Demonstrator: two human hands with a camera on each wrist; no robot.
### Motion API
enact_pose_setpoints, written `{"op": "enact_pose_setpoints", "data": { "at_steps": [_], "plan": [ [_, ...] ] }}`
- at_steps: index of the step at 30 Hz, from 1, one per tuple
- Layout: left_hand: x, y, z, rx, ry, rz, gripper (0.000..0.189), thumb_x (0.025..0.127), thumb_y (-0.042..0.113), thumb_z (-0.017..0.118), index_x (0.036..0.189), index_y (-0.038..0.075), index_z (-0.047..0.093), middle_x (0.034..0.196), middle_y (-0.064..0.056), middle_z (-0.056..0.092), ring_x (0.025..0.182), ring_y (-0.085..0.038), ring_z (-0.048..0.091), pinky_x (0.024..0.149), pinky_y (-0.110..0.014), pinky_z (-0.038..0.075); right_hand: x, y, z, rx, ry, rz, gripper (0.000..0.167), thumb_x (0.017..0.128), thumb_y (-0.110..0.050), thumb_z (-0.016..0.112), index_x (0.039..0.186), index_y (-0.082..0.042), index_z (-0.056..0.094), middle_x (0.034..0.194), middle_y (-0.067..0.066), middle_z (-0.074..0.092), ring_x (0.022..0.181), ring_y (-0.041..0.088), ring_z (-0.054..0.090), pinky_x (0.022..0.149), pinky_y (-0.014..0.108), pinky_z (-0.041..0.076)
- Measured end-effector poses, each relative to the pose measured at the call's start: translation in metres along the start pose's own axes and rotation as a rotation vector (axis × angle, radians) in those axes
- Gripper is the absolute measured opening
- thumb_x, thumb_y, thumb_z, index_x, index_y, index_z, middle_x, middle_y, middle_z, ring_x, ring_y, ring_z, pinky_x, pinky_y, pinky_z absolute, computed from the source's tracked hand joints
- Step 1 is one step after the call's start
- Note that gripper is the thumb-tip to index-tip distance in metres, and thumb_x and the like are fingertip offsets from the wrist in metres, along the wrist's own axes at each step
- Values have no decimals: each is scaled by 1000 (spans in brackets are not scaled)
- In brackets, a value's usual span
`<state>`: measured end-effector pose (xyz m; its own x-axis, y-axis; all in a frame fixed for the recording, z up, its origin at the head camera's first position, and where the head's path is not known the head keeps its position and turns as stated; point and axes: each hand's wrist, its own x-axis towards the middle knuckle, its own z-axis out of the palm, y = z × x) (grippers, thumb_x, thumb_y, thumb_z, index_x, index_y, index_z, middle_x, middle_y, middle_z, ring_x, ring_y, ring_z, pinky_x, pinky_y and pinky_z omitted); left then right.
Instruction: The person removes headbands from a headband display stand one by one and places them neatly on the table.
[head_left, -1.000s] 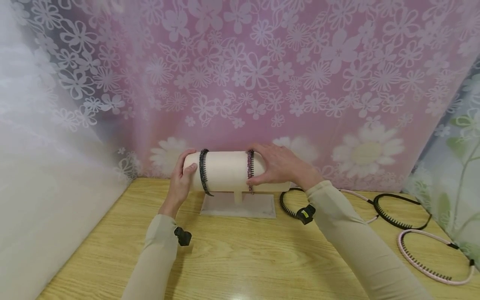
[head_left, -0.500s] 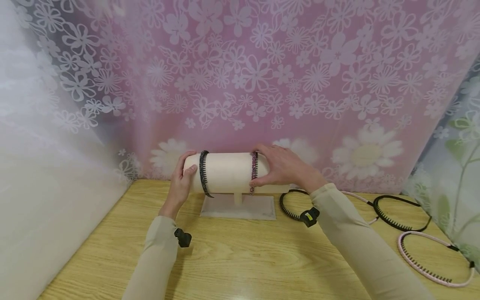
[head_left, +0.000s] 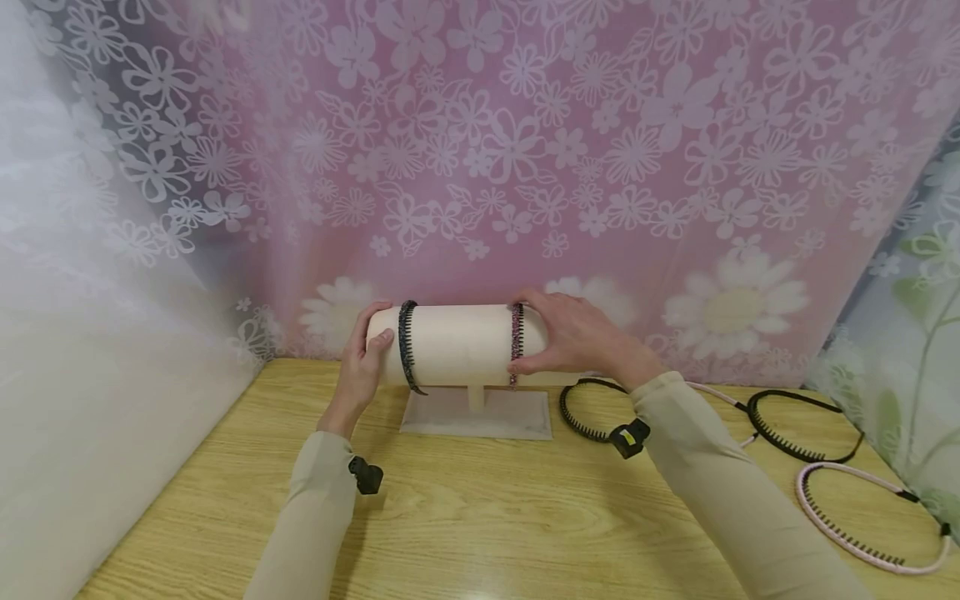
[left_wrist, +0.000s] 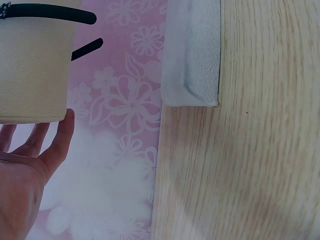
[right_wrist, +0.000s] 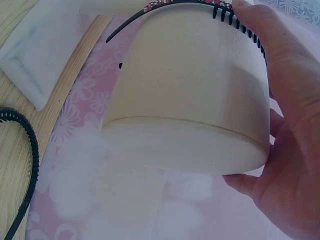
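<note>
A cream padded cylinder (head_left: 457,342) lies sideways on a short post over a pale base (head_left: 510,417). My left hand (head_left: 358,371) holds its left end, thumb in front and fingers behind. Close to that hand, a dark sparkly toothed headband (head_left: 407,346) sits over the cylinder; its black ends (left_wrist: 70,13) hang below in the left wrist view. Toward the right end, my right hand (head_left: 585,333) grips a pink rhinestone headband (head_left: 517,325) with black teeth, thumb at the front and fingers over the top. In the right wrist view, the cylinder's flat end (right_wrist: 185,142) faces the camera.
On the wooden table (head_left: 465,517) at right lie a black toothed headband (head_left: 581,427) beside the base, another black headband (head_left: 787,446), a pink headband (head_left: 840,536) and a further pink one (head_left: 716,392) partly hidden by the right sleeve. A flowered curtain (head_left: 480,208) hangs close behind.
My right hand has slid the pink rhinestone headband a little to the right along the cylinder. The left hand and the dark headband keep their places.
</note>
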<state>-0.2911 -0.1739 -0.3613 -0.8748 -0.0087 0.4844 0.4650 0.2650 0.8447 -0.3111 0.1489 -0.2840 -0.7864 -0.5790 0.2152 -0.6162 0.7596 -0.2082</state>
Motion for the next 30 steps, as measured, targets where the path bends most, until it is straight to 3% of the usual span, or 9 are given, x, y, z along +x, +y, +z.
{"op": "enact_pose_setpoints", "data": {
  "at_steps": [12,30],
  "plan": [
    [0,1,0,4,-1,13,48,103,22,48,149,9,46,140,-20,53,91,-23,58,68,-32,54,-7,6,0,28,8,7,95,76,-63,80,151,-21,41,149,10,56,133,35,55,107,59,47],
    [0,0,0,20,-9,-3,46,104,24,48,149,18,47,138,-20,53,91,-25,58,68,-35,53,-16,16,-1,85,11,4,97,77,-60,82,154,-18,40,158,7,46,146,34,43,116,61,38]
  ]
}}
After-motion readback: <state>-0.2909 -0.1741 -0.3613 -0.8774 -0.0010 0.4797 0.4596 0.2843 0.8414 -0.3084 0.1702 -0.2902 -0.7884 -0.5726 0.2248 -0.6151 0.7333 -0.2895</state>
